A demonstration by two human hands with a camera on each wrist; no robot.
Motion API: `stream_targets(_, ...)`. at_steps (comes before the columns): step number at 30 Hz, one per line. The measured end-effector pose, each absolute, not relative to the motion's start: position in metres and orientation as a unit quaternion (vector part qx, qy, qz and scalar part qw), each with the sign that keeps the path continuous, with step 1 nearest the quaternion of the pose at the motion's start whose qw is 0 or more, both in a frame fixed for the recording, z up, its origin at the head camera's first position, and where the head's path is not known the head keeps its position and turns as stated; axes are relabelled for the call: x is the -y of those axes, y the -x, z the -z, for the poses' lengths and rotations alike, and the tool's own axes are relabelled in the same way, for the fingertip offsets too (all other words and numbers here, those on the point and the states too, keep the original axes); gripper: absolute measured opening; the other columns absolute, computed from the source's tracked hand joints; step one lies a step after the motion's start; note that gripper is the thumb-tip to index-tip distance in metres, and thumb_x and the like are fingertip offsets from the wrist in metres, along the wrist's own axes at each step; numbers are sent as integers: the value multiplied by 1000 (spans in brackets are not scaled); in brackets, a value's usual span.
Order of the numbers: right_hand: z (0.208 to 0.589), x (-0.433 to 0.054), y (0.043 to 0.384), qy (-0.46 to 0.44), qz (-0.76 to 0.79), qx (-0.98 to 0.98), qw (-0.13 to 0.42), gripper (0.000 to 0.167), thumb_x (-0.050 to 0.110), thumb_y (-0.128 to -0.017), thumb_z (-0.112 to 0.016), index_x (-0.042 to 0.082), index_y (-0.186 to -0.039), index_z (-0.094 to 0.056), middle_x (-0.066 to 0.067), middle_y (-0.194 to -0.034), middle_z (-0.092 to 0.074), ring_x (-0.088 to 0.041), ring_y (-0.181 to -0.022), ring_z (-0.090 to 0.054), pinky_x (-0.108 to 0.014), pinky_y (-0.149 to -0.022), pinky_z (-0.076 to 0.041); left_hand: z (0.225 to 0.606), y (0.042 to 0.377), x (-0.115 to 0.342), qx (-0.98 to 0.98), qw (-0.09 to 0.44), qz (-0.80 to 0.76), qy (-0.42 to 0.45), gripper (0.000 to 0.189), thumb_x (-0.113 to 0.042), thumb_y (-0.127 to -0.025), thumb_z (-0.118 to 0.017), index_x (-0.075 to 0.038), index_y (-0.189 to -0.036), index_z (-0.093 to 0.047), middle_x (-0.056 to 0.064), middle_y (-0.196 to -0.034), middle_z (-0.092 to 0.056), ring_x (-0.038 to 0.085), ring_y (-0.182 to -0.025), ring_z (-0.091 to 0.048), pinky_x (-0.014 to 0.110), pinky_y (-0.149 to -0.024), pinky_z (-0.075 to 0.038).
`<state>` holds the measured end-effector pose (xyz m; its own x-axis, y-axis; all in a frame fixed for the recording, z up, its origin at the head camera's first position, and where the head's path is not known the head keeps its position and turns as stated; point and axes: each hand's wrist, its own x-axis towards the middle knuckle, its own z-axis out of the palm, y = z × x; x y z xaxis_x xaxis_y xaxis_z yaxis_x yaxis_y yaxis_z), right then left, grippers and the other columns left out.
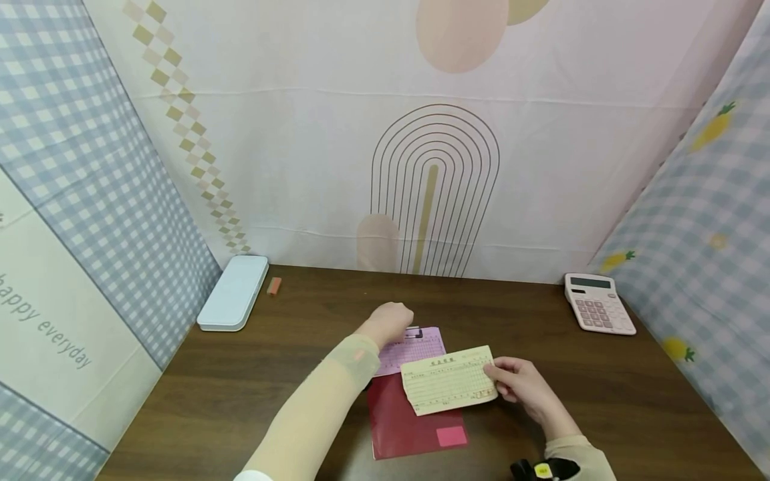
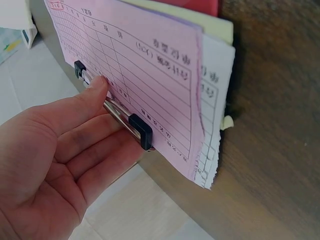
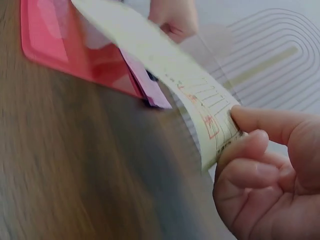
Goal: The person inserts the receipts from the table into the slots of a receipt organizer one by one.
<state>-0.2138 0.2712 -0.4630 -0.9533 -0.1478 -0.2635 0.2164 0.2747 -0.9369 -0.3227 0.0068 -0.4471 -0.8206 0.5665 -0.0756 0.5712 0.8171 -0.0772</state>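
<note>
In the head view my left hand [image 1: 390, 322] is at the far edge of a stack of pink printed slips [image 1: 415, 351]. Seen up close in the left wrist view, its thumb and fingers pinch the metal clip [image 2: 119, 111] with black ends along that edge. White and yellow sheets show beneath the pink one. My right hand [image 1: 525, 387] pinches a yellow printed slip [image 1: 448, 381] by its right edge, thumb against fingers. This slip is raised and bent in the right wrist view. It partly covers the pink stack and the dark red folder [image 1: 397, 427] below.
A pink label [image 1: 451, 436] is on the folder's near right corner. At the back left of the brown table [image 1: 289, 361] lie a pale blue flat case [image 1: 233, 294] and a small orange-brown block [image 1: 274, 286]. A calculator [image 1: 599, 304] sits at the back right. Patterned cloth hangs around three sides.
</note>
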Motion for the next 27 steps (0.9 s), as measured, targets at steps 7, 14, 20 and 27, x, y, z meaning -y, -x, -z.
stream_targets(7,469,-255,221,-47,581,-802,133,31,21,-91,-62,-8,-104,-61,2,-58,-44,-7,-49,-36,-20,-44,-29,446,323,-7,-955,37,47,-291,4,-16,-80,-74,-16,-82,-70,-2,-85,-70,11,-73,-60,28,-72,-52)
stream_targets(14,476,-245,225,-78,561,-816,113,28,16,-86,-68,-8,-100,-62,0,-56,-48,-7,-48,-41,-20,-44,-35,446,322,-7,-956,39,46,-288,5,-13,-81,-71,-16,-84,-70,-1,-87,-70,12,-72,-59,28,-72,-52)
stream_targets(20,476,-236,227,-96,549,-822,117,24,12,-88,-62,-8,-101,-62,-2,-56,-51,-8,-48,-48,-21,-44,-43,447,322,-7,-956,42,48,-288,6,-12,-83,-69,-17,-84,-70,-2,-86,-70,12,-72,-60,28,-73,-52)
stream_targets(27,476,-227,232,-82,509,-850,107,23,17,-85,-66,-3,-96,-68,4,-48,-37,-8,-41,-30,-22,-41,-26,447,323,-7,-956,42,51,-286,4,-14,-84,-68,-17,-85,-71,-3,-87,-70,12,-75,-61,28,-75,-52)
